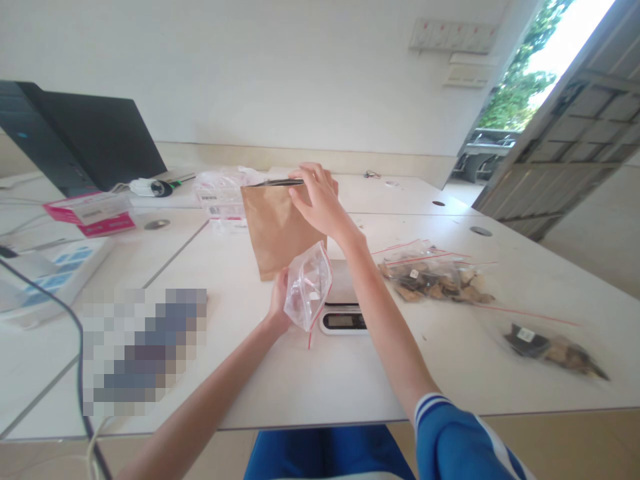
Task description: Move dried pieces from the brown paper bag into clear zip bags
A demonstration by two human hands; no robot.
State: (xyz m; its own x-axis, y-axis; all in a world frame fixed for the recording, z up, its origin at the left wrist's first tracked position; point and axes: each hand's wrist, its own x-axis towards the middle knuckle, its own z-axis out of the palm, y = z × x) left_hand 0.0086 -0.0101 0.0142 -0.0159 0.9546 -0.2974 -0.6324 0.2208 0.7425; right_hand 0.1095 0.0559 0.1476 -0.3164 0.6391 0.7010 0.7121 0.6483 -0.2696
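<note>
- From the head view, the right hand [320, 202] is up high at the top of a brown paper bag [280, 230]. Its grip is narrow and pinches long black tweezers [283, 181], which lie across the bag's top edge.
- The left hand [278, 301] is lower down, and its grip holds a clear zip bag [307, 287] up in the air. The bag has a red line at its seal, and I can't tell if it is open.
- The paper bag stands at the far side of a white kitchen scale [344, 321]. I can't tell if it sits on the scale.
- To the right on the white worktop [300, 380] lies a zip bag of dried brown bits [430, 281], and a second one [550, 350] lies nearer the right edge.
- Far off to the left are a pile of labelled plastic bags [223, 193], a pink box [90, 213] and a black laptop [95, 137].
- The paper bag could tip if pushed, because it is thin. The tweezers could slip if the pinch gets loose. Bits could spill if the zip bag tilts.
</note>
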